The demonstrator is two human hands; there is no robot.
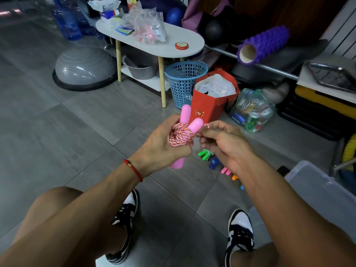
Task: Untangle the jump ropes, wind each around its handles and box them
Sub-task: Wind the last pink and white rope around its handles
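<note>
The left hand holds a pair of smooth pink plastic jump-rope handles side by side, its fingers curled round them and round the red-and-white twisted cord wound in a thick bundle about their middle. The two rounded handle tops stick up above the fingers and one handle end shows below the palm. A thin red string bracelet sits on the left wrist.

The right hand is just beside the bundle, its thumb and forefinger pinching the loose end of the same cord close to the handles; the other fingers are loosely curled.

Below the hands, on the grey tiled floor, lie more ropes: a bundle with bright green handles, a dark blue handle, a second pair of pink handle tips and an orange handle, partly hidden behind the right forearm. A translucent plastic storage box stands at the right, near the right arm. Farther off are a white oval bench with wooden legs, a blue perforated plastic basket and a red paper gift bag.
</note>
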